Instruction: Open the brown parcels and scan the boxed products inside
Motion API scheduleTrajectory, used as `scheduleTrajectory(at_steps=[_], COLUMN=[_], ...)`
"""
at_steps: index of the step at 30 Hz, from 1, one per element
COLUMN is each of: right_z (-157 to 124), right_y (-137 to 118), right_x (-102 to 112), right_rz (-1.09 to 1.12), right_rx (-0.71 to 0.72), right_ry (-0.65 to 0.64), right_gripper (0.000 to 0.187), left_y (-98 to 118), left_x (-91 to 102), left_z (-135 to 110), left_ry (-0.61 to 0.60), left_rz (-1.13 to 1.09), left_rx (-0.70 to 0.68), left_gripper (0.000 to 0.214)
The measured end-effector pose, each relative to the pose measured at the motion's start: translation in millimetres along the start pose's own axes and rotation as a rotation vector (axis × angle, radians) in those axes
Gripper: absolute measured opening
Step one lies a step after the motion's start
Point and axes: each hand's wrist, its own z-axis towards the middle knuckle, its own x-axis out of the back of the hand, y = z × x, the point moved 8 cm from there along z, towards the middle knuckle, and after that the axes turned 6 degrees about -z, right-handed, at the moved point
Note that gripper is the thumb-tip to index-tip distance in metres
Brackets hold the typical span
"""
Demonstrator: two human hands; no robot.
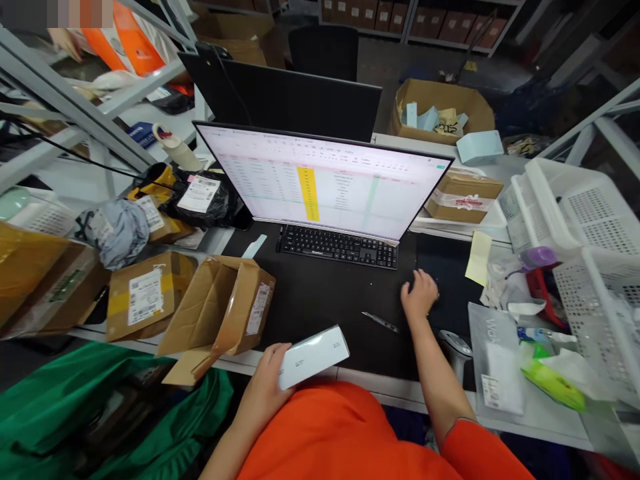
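Note:
My left hand (270,383) grips one end of a small pale-blue box (317,353) at the table's front edge, close to my body. Printed text shows on the box's side. To the right of the keyboard (340,247), my right hand (421,295) rests with curled fingers on a dark mat (447,267); whatever lies beneath the palm is hidden. A slim utility knife (380,322) lies on the black desk surface between my hands. Left of the pale-blue box stands an opened cardboard box (220,307) with its flaps out. The monitor (330,180) shows a spreadsheet with a yellow column.
Taped cardboard parcels (145,293) and a black plastic-wrapped parcel (203,197) crowd the left side. A barcode scanner (456,347), a clear plastic bag (495,360) and white baskets (595,200) stand at right. Behind, a large carton (443,100) holds pale-blue boxes. Someone in orange (133,40) is at far left.

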Motion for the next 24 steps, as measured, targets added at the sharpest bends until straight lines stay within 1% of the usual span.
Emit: scheduleTrajectory(at_steps=[2,3,4,6,10,14,19,21,23,24], right_z=[5.1,7.3,9.7,16.2,30.6,36.0,27.1,29.2,37.3,42.8], right_y=[-41.7,-59.2,-73.0,-88.8,-96.1,-96.6,-110.3,-118.2,-132.9,-144.1], right_x=[-9.9,-14.7,-19.0,-25.6,-36.4,-43.0,-39.0,-39.9,-45.1,-49.8], right_rz=[0.110,0.147,0.167,0.166,0.119,0.086,0.099,0.105,0.130,0.154], right_rx=[0.150,0.201,0.226,0.207,0.110,0.070,0.164,0.167,0.193,0.230], right_ry=[-0.102,-0.139,-0.162,-0.169,-0.160,-0.177,-0.166,-0.171,-0.194,-0.221], right_gripper=[0.046,0.044,0.043,0.041,0.042,0.041,0.036,0.035,0.039,0.043], left_y=[-0.2,-0.3,-0.3,-0.2,-1.6,-2.6,-6.0,-6.7,-7.8,-8.3], left_x=[-0.4,-0.7,-0.8,-0.9,-1.0,-1.4,-3.6,-4.5,-5.0,-5.1], left_z=[1.9,2.5,2.9,2.7,1.3,1.0,0.9,0.8,0.9,1.0], left_ry=[-0.006,-0.010,-0.014,-0.020,-0.017,-0.010,-0.027,-0.034,-0.038,-0.039], left_rz=[0.004,0.008,0.012,0.017,0.019,0.013,0.009,0.007,0.001,-0.004], left_rx=[0.002,0.005,0.008,0.011,0.012,-0.009,0.017,0.024,0.032,0.035], left_gripper=[0.063,0.063,0.063,0.062,0.063,0.064,0.066,0.067,0.067,0.067])
